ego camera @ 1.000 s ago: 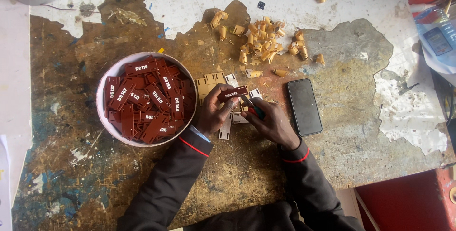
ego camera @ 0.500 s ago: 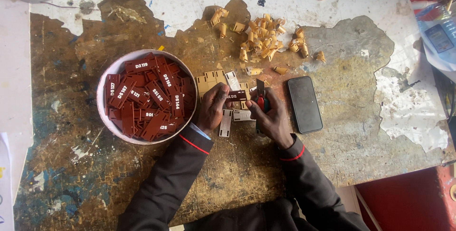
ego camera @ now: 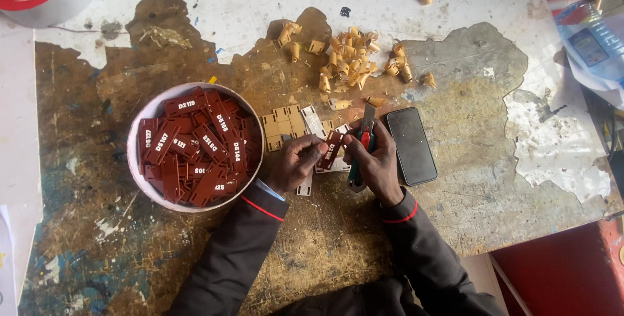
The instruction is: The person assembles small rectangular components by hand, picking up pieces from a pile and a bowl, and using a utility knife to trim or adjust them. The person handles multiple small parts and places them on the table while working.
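The left hand [ego camera: 294,163] pinches one small red-brown tag [ego camera: 332,149] between thumb and fingertips, holding it just right of the white bowl [ego camera: 142,127], above the worn table [ego camera: 455,212]. The right hand [ego camera: 376,163] is closed around one utility knife [ego camera: 364,139] with a red grip — its blade end points up, away from the person, just beside the tag. The bowl is heaped with red-brown tags [ego camera: 195,150] of the same kind, too many and too overlapped to count. Between the bowl and the hands lies a sheet of tan tags [ego camera: 284,123], roughly six in view, with a few white pieces [ego camera: 311,121] beside and under the hands. One black phone [ego camera: 411,145] lies face up right of the bowl, touching the right hand's far side. Beyond the bowl's right — a scatter of tan curled shavings [ego camera: 348,62], well over a dozen.
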